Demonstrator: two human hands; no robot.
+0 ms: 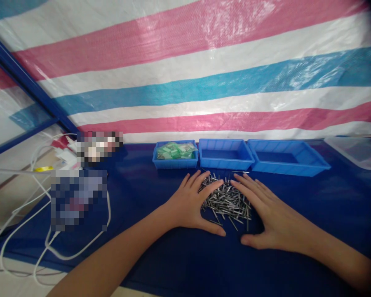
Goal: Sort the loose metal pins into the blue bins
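A loose heap of thin silvery metal pins, perhaps rivets or nails (227, 202), lies on the dark blue tabletop (185, 260). My left hand (193, 202) rests along the heap's left side, its fingers spread and thumb apart. On the opposite side, my right hand (262, 212) has its fingers stretched out with the thumb held away. Both hands frame the heap; whether the fingertips press on the pins is hard to tell. Neither hand grips anything. A few pins lie apart from the heap, one in front of the bins.
Behind the heap stand a blue bin with green-and-clear packets (176, 151), a middle blue bin (225, 164) and a right blue bin (290, 168). A clear plastic tray (355, 152) lies far right. White cables (77, 255) loop at left. Striped sheeting (204, 90) hangs behind.
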